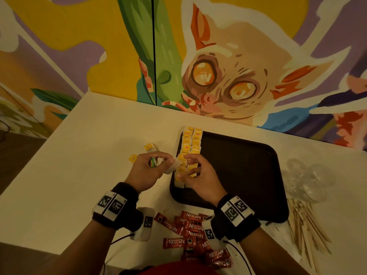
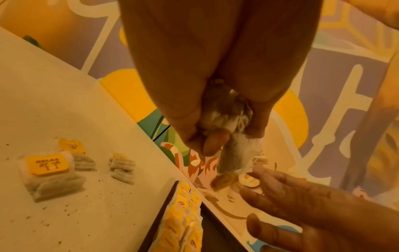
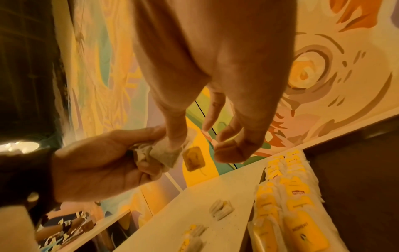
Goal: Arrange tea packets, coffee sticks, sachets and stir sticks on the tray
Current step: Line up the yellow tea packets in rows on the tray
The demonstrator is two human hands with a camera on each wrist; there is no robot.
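The tea bag [image 1: 172,168] hangs from the left hand [image 1: 148,171], which clutches a small bunch of bags just left of the tray [image 1: 238,175], above the bench [image 1: 79,155]. The right hand [image 1: 198,175], fingers loosely spread and holding nothing, hovers just to its right over the two rows of tea packets [image 1: 188,153], so it is the nearer taker. The bag's long axis points down toward the rows' near end.

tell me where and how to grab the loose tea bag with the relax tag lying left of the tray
Pinch the tea bag by its two long side edges, below the yellow tag, coming straight down from above. It lies flat on the table with bare surface all round, apart from the neighbouring bags, so a top-down pinch has room. The tag only lies on top and may lift alone on its string.
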